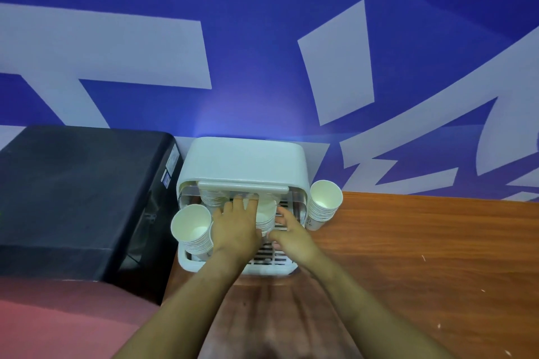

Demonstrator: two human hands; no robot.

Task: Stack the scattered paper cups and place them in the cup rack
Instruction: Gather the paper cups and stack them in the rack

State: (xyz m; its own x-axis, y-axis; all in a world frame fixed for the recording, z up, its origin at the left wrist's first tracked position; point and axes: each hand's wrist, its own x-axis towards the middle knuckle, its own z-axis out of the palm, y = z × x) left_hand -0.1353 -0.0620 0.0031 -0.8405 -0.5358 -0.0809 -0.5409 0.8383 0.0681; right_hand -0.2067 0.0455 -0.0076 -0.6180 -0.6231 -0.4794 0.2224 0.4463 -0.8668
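- Where the two forearms reach forward over the wooden worktop [423, 242], both hands meet inside the open front of the white cup rack [245, 160].
- Left hand [236, 227] lies flat over the rack's slotted tray, fingers [242, 201] straight and spread narrowly, tips at the clear front flap under the lid handle.
- Right hand [291, 234] sits just beside it, fingers loosely bent toward a stack of paper cups [267, 217] standing in the rack between the two hands; whether they grip it I cannot tell.
- At the rack's left front corner stands a tilted cup stack [194, 229], touching the left hand's side.
- Deeper inside, behind the left fingertips, another inner stack [212, 198] shows.
- Outside the rack on its right, a third outer stack [324, 202] leans on the worktop against the rack's wall.
- Left of the rack sits a black appliance [78, 198].
- Behind everything rises a blue wall [262, 37] with pale lettering.
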